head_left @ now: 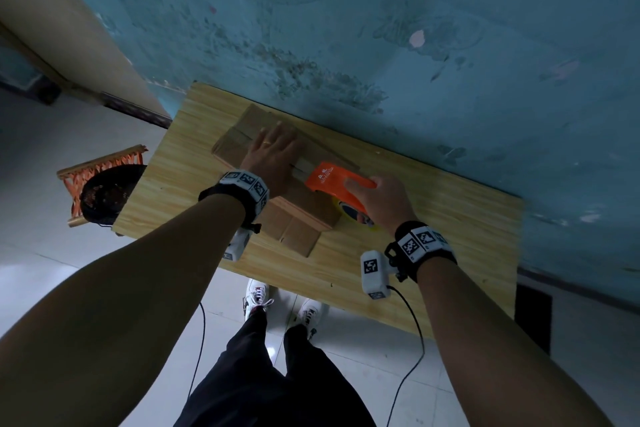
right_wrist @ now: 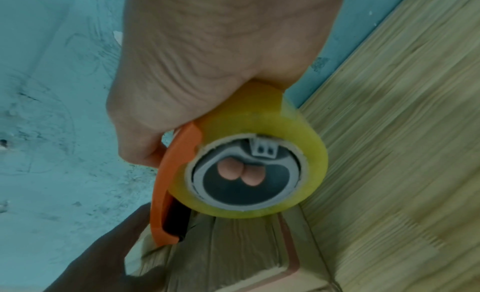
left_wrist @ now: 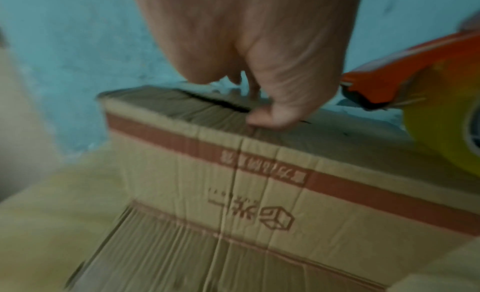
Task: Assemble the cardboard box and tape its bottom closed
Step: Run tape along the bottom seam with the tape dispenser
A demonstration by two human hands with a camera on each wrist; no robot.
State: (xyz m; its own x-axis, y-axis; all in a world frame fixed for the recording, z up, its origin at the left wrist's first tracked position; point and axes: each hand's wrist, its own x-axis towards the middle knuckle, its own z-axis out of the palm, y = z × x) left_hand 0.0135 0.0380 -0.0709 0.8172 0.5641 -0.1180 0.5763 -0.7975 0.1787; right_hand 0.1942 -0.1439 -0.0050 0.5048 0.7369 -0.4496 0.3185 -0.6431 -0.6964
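Scuffed turquoise paint is covering the wall [head_left: 381, 17] behind the wooden table [head_left: 433, 239] you are standing at, and the cardboard box [head_left: 304, 211] is sitting on that table with its bottom flaps facing up. Two more flaps are lying spread flat on the table at the box's near side. You are pressing your left hand [head_left: 273, 152] flat on top of the box, fingers straight and spread over the seam between the flaps; from the left wrist camera your thumb [left_wrist: 270, 117] is bearing down right at the near edge of the box top, beside a dark gap between the flaps (that view is blurred, so I cannot tell how wide the gap is). Your right hand [head_left: 381, 201] is gripping the orange tape dispenser [head_left: 332, 178], fingers curled through the core of the yellowish tape roll [right_wrist: 262, 130], where two fingertips [right_wrist: 230, 171] are showing inside the ring. The dispenser's nose is resting on the box top just to the right of your left hand. Left of the table, an orange woven stool [head_left: 100, 166] is standing on the pale tiled floor [head_left: 52, 218] with a dark bundle on it. Your white sneakers [head_left: 256, 295] are showing under the table's near edge.
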